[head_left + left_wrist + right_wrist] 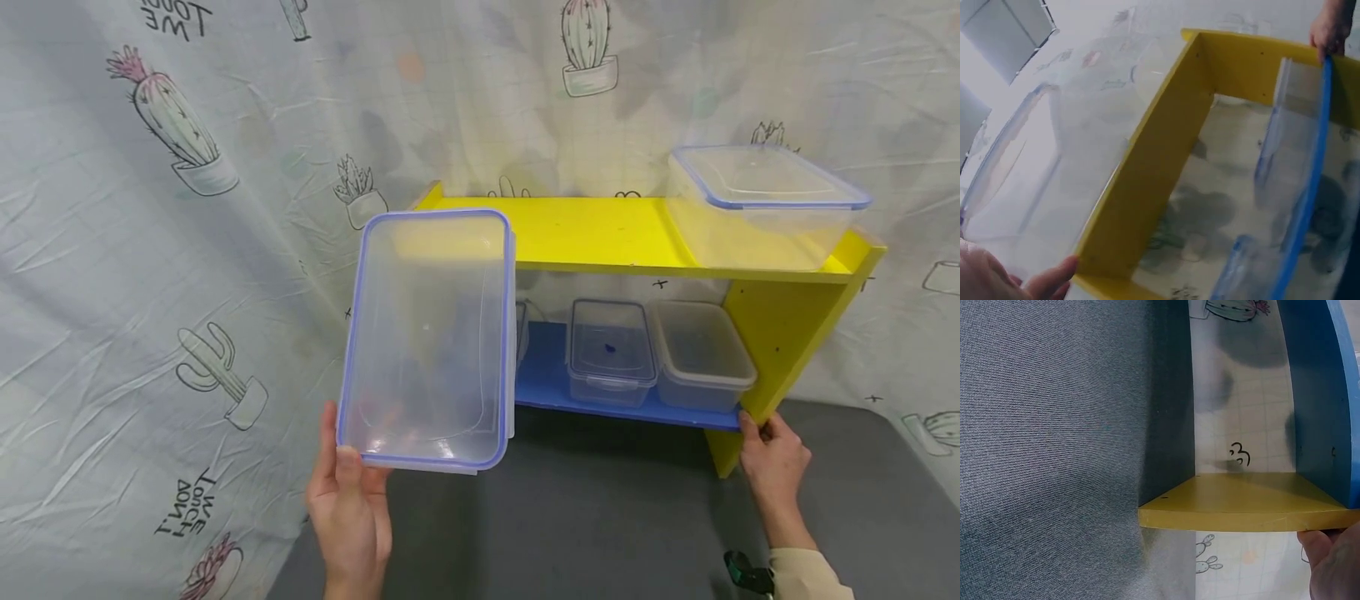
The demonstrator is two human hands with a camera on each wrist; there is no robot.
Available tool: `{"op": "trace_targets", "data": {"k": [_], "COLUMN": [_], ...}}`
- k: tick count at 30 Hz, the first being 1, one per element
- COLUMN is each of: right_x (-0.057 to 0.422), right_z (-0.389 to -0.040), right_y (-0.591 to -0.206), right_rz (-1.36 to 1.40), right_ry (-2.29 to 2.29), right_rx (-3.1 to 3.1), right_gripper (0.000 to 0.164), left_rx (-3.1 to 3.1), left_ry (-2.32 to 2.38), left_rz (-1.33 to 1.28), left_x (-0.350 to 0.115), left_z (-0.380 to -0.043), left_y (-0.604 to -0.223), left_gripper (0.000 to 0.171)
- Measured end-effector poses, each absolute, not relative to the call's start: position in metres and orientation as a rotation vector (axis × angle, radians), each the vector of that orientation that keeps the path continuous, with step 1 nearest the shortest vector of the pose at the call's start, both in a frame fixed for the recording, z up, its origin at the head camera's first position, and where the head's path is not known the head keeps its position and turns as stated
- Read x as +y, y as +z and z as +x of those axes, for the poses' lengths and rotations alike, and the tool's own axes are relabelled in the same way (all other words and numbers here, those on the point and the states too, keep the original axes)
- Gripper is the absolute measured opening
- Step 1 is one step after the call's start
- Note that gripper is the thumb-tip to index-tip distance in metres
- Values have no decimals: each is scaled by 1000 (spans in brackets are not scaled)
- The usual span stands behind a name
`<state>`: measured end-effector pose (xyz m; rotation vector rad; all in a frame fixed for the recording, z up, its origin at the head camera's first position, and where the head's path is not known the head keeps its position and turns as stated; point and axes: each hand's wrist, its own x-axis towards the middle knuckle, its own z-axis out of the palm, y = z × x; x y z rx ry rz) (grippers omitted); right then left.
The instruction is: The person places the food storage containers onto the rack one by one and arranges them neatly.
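My left hand (351, 508) grips a clear plastic food container (431, 333) by its lower left corner. The container is tipped up, its blue-edged lid facing the head camera, in front of the shelf's left end. In the left wrist view the container (1013, 169) stands beside the yellow side panel, the thumb near that panel. My right hand (776, 462) holds the front edge of the right side panel of a yellow and blue shelf unit (795, 333), at the blue shelf's height. The right wrist view shows only part of that hand (1338, 562) at the panel.
A large lidded clear container (765, 208) sits at the right of the yellow top shelf. On the blue shelf (543, 367) stand a blue-lidded container (611, 354) and a pale-lidded one (705, 358). Another is partly hidden. The unit stands on a grey table (585, 508) before a cactus-print curtain (247, 250).
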<state>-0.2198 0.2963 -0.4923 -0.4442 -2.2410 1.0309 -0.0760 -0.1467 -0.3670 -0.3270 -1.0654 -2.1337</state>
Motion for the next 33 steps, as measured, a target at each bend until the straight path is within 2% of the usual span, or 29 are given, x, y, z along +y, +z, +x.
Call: {"op": "trace_targets", "data": {"k": [6,16,25,33], "right_x": [295,296,296,294], "right_z": [-219,-219,-219,-218], "right_y": [-492,-492,-493,-495], "right_rz": [-449,-452,-414,-446], "right_ry": [1039,1065,1082,1057], "right_rx": [-2215,-2222,-2172,-2210], "right_gripper": [26,27,28,28], "left_rx": [-1240,-1302,-1566,-1680], "left_ry": [-2102,-2058,-1876,-1903], "left_rz": [-350,-232,-17,-38], "left_x": [-157,-167,-178,-181], "left_z": [-73,-72,-91,-118], "left_y": [-338,-307,-261,-236], "left_gripper": [46,35,40,43]}}
